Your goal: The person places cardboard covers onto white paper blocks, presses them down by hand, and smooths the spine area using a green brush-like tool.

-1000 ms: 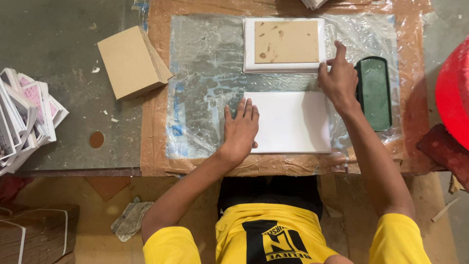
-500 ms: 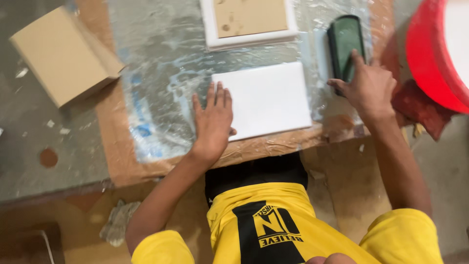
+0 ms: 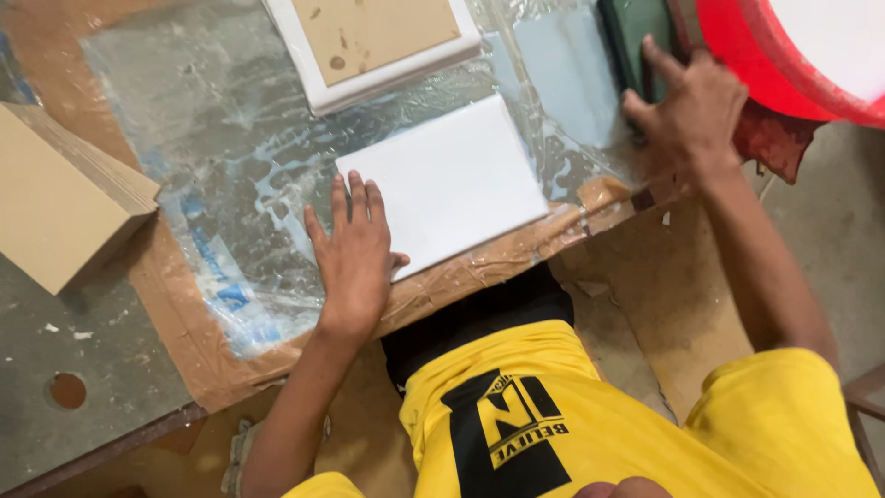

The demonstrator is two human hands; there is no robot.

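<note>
Seen from above, the left hand (image 3: 355,254) lies flat, fingers spread and palm down, its grip wide and holding nothing; the thumb and fingertips touch the left edge of a white rectangular tile (image 3: 447,180). That tile rests on a plastic-covered brown board (image 3: 203,314) on the worktop (image 3: 92,387), just right of the left grip. Beyond the tile, farther from the left grip, lies a white frame with a tan panel (image 3: 378,37), apart from the tile. A tan cardboard block (image 3: 55,203) sits well to the left of the left grip, off the plastic. The right hand (image 3: 687,111) reaches to the far right corner, its fingers laid over a dark green rectangular pad (image 3: 631,28); whether the grip closes on the pad cannot be told. Just right of the right grip stands a red bucket (image 3: 737,46) with a pale interior, near but not clearly touching the knuckles.
</note>
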